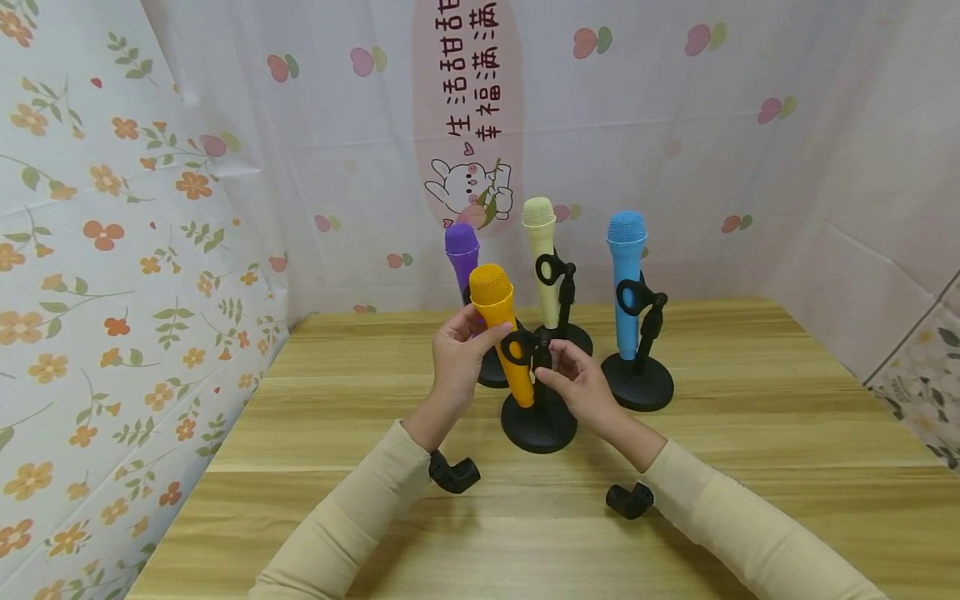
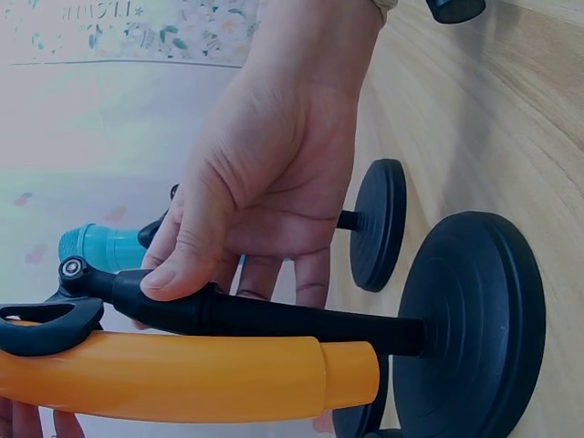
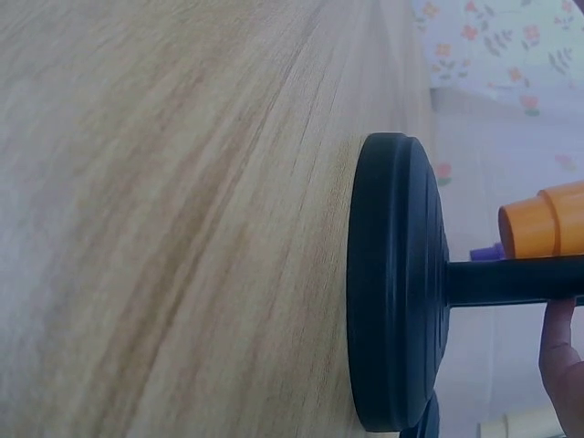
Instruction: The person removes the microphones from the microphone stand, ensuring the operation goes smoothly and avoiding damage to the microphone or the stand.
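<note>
In the head view an orange microphone (image 1: 492, 292) leans through the ring clip of a black stand (image 1: 540, 432), whose round base is on the table. My left hand (image 1: 459, 354) grips the microphone just below its head, thumb across the front. Pinched between my right thumb and fingers is the stand's upright; this right hand (image 1: 588, 390) comes in from the right. The left wrist view shows the right thumb on the upright (image 2: 310, 324), with the orange handle (image 2: 210, 374) alongside. From the right wrist, one finger (image 3: 558, 342) touches the upright near the handle's lower end.
Behind stand a purple microphone (image 1: 462, 250), a cream microphone (image 1: 542, 250) and a blue microphone (image 1: 628, 267), each on a black stand. All are on a wooden table (image 1: 337, 400) backed by patterned cloth (image 1: 337, 167). Black pieces (image 1: 454, 475) sit by the sleeve cuffs.
</note>
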The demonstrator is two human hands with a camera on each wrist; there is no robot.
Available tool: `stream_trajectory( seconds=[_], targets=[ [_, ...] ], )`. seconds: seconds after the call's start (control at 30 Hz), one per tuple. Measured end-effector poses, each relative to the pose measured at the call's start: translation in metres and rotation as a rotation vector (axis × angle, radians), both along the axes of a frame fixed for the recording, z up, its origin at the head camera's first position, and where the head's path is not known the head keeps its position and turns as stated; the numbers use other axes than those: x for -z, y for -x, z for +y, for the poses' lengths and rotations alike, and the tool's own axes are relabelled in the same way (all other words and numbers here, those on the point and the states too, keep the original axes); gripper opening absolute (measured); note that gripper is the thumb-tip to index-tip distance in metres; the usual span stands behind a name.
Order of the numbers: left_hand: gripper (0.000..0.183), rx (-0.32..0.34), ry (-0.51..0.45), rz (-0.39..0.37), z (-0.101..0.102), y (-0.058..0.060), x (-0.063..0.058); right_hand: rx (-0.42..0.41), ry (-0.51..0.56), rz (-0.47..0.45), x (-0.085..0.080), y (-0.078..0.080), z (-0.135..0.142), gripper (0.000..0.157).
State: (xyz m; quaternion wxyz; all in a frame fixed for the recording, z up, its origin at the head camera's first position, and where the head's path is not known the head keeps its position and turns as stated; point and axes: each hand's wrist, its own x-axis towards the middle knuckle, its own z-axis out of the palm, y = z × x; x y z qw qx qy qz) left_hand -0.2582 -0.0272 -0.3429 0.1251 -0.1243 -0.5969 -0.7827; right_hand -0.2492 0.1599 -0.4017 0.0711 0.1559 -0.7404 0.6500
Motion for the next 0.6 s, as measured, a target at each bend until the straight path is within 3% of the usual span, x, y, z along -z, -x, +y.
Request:
stream_trajectory(
  seconds=[0.6],
  targets=[
    [0.033, 0.014, -0.003, -0.002, -0.0021, 0.0011, -0.0064, -0.003, 0.024, 0.010, 0.0010, -0.0001, -0.0006, 0.032]
  ],
)
